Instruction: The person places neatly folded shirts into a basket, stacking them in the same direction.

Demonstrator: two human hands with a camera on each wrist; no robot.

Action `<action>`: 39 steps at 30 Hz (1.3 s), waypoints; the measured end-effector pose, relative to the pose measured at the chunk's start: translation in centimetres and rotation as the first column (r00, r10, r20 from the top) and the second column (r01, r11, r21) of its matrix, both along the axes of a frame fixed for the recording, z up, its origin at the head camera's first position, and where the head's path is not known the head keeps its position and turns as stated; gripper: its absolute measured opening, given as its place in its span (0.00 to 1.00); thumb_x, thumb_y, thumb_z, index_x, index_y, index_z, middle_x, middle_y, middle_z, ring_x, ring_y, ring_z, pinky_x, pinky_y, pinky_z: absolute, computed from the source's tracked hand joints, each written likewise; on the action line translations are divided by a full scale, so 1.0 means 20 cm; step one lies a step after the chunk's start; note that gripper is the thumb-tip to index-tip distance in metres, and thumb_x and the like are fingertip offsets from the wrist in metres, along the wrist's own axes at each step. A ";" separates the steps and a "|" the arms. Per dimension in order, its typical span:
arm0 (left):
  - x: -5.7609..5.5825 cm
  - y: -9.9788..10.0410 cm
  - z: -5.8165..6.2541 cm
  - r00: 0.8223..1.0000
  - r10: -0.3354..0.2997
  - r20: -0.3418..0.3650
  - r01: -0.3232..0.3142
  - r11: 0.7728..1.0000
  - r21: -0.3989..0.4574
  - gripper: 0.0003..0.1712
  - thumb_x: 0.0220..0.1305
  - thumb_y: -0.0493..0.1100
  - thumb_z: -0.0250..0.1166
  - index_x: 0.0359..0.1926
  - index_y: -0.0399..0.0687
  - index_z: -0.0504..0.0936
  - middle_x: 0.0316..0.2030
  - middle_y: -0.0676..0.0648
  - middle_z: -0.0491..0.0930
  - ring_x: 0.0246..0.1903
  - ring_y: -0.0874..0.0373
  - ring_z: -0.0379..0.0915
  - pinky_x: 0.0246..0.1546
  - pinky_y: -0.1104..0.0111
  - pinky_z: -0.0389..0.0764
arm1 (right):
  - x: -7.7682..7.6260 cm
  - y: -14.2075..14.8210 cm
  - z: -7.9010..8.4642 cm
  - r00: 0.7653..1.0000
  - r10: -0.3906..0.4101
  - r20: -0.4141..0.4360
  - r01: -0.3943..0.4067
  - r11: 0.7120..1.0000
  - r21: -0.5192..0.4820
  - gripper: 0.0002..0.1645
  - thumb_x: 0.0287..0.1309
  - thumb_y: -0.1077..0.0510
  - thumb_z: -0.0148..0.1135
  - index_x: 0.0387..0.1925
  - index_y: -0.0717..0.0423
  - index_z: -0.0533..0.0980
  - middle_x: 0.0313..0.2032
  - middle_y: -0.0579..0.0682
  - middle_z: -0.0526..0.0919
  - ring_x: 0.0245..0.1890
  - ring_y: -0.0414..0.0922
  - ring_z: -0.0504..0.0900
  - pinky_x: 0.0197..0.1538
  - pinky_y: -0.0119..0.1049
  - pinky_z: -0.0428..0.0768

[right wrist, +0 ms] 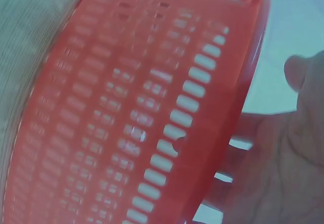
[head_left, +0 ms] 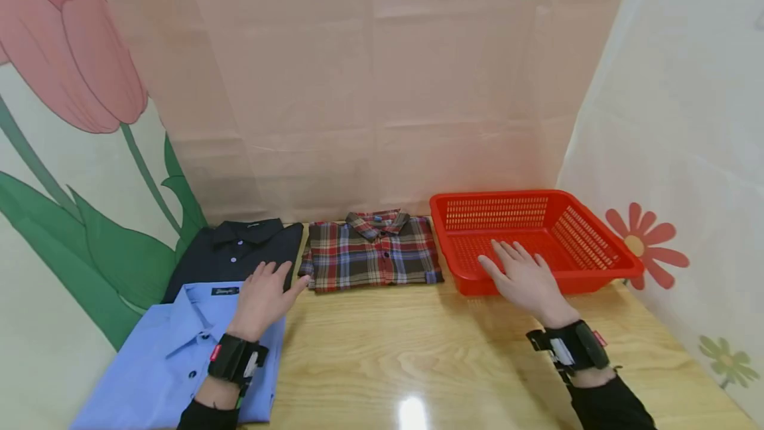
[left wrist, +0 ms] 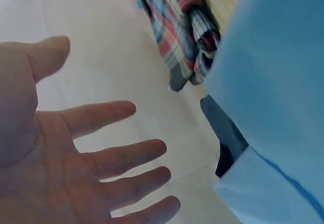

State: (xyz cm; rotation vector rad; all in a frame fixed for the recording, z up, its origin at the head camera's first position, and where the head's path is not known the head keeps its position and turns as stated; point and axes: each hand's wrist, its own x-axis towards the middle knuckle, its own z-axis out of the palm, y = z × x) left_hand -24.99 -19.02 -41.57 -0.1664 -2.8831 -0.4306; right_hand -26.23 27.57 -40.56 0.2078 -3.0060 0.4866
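Note:
My left hand (head_left: 262, 300) is held over the folded light blue shirt (head_left: 179, 344), fingers spread and holding nothing. Behind that shirt lies a folded black shirt (head_left: 209, 251), partly covered by the blue one. A folded plaid shirt (head_left: 376, 257) lies in the middle of the table, collar toward the back wall. At the right, my right hand (head_left: 528, 281) is over the near rim of a red plastic basket (head_left: 591, 277), its fingers extended and grasping nothing. In the right wrist view the fingers pass behind the basket's rim (right wrist: 223, 138).
The shirts and basket stand on a light wooden table (head_left: 382, 350). A pinkish cloth wall (head_left: 370, 85) rises close behind them. White cloth with a printed flower (head_left: 647, 244) borders the right side, and a printed tulip (head_left: 71, 52) hangs on the left.

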 end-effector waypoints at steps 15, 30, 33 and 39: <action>-0.06 0.12 -0.02 0.996 0.003 0.092 -0.011 0.996 0.089 0.41 0.69 0.62 0.57 0.67 0.33 0.68 0.58 0.30 0.75 0.56 0.37 0.74 0.52 0.45 0.77 | 0.02 -0.34 -0.09 0.905 0.111 -0.410 -0.110 0.994 0.025 0.36 0.63 0.43 0.62 0.64 0.62 0.72 0.64 0.64 0.72 0.68 0.62 0.65 0.70 0.62 0.58; -0.19 0.22 -0.04 0.979 0.024 0.205 -0.063 0.981 0.185 0.45 0.67 0.63 0.58 0.68 0.29 0.64 0.58 0.29 0.74 0.51 0.37 0.77 0.46 0.48 0.80 | 0.04 -0.67 -0.22 0.849 0.357 -0.390 -0.379 0.925 0.021 0.34 0.64 0.51 0.63 0.65 0.66 0.69 0.65 0.64 0.70 0.64 0.58 0.73 0.62 0.53 0.75; -0.23 0.22 -0.07 0.967 0.026 0.254 -0.088 0.968 0.233 0.47 0.68 0.62 0.58 0.71 0.29 0.59 0.62 0.26 0.67 0.56 0.34 0.72 0.51 0.46 0.77 | 0.00 -0.69 -0.26 0.909 0.318 -0.269 -0.333 0.943 -0.013 0.37 0.66 0.49 0.61 0.66 0.69 0.66 0.68 0.69 0.65 0.66 0.61 0.70 0.62 0.55 0.74; -0.32 0.22 -0.13 0.945 0.033 0.326 -0.134 0.947 0.292 0.48 0.69 0.60 0.57 0.72 0.28 0.54 0.66 0.22 0.59 0.63 0.28 0.61 0.60 0.41 0.68 | -0.11 -0.71 -0.32 0.975 0.188 -0.116 -0.200 0.974 -0.105 0.46 0.66 0.48 0.61 0.68 0.79 0.56 0.69 0.80 0.52 0.71 0.71 0.55 0.68 0.63 0.62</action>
